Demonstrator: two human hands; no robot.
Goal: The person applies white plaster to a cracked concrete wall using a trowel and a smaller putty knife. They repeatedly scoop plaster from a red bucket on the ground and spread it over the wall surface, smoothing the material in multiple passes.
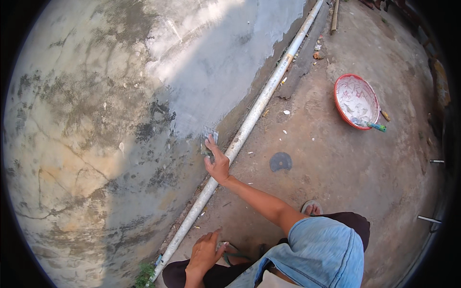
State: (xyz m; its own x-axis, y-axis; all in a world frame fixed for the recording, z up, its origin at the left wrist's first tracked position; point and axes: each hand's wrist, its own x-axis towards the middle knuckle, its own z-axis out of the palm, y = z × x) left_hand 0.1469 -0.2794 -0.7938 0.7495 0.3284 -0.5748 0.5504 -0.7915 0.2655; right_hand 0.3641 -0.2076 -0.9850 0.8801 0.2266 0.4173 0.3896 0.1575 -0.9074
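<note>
My right hand (217,159) grips a flat metal putty scraper (210,135) against the lower part of the stained, cracked wall (77,144), at the edge of a pale, freshly coated patch (216,53). My left hand (206,250) hangs by my left knee, fingers apart and slightly bent, holding nothing. A long white pipe (254,114) runs diagonally along the foot of the wall, just right of my right hand. On the ground to the right sits a red basin (339,105) of white paste, with a green-and-blue handled tool (376,126) resting in it.
A dark round disc (280,162) lies on the dirty concrete ground (345,173), among small debris. A wooden pole (334,17) lies at the top. Short metal bars (428,219) show at the right edge, and a small green plant (144,276) grows at bottom left.
</note>
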